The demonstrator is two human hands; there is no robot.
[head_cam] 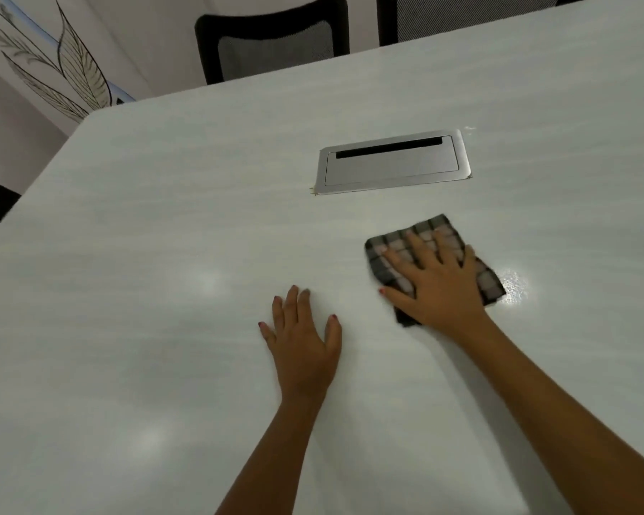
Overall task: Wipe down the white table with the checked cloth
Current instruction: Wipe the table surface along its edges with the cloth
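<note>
Head view: cloth [430, 237], folded, is pressed flat on the table [164, 254] by the right hand [434, 288], fingers straight & spread over it, just in front of the metal hatch [393, 163]. Left hand [303, 345] is laid flat on bare tabletop nearby, fingers straight, slightly apart, nothing held. A wet-looking sheen is seen right of the cloth, so wiping is judged under way; most of the surface, esp. left & far side, prob. still to be covered. No more views given.

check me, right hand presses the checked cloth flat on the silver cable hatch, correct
Wrong spot: the head view shows the right hand pressing the checked cloth flat on the white table, short of the silver cable hatch.
</note>
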